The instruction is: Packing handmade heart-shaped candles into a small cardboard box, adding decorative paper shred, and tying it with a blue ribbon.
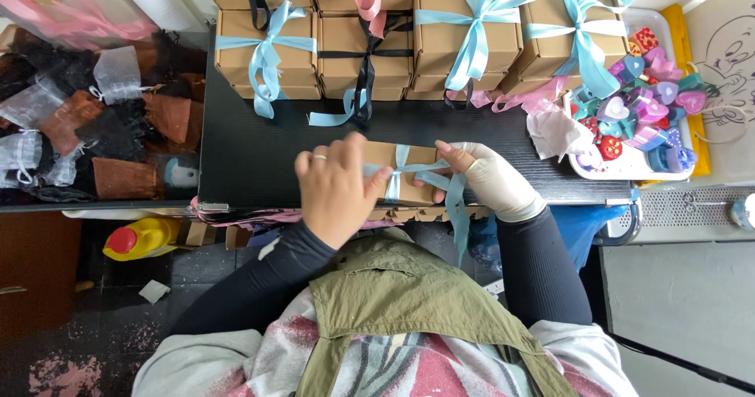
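Black tabletop [259, 153] near front edge: small kraft box [397, 178], long axis left to right, lying between both hands. Left hand [336, 189] pinching light blue ribbon [440, 178] over box centre; gloved right hand [491, 178] pinching ribbon at box's right end. Behind, 2 rows of tied boxes [346, 47]; tray of heart trinkets [637, 102] at right
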